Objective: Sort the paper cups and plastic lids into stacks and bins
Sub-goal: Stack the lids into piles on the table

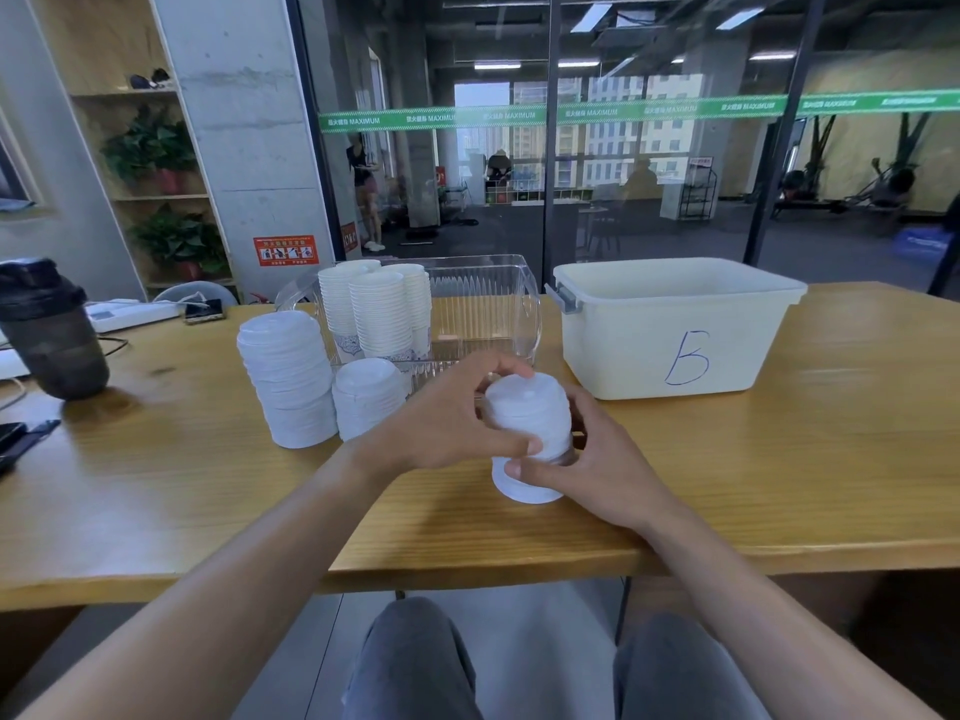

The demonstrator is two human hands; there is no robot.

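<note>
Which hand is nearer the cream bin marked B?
Right. The right hand holds the lid stack just in front of the cream bin's near-left corner; the left hand grips the stack's far side, farther left.

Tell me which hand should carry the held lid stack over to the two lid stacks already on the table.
Left, probably. The left hand already grips the upper part of the lid stack and lies nearer the standing lid stacks; the right hand holds the lower part on the far side.
</note>
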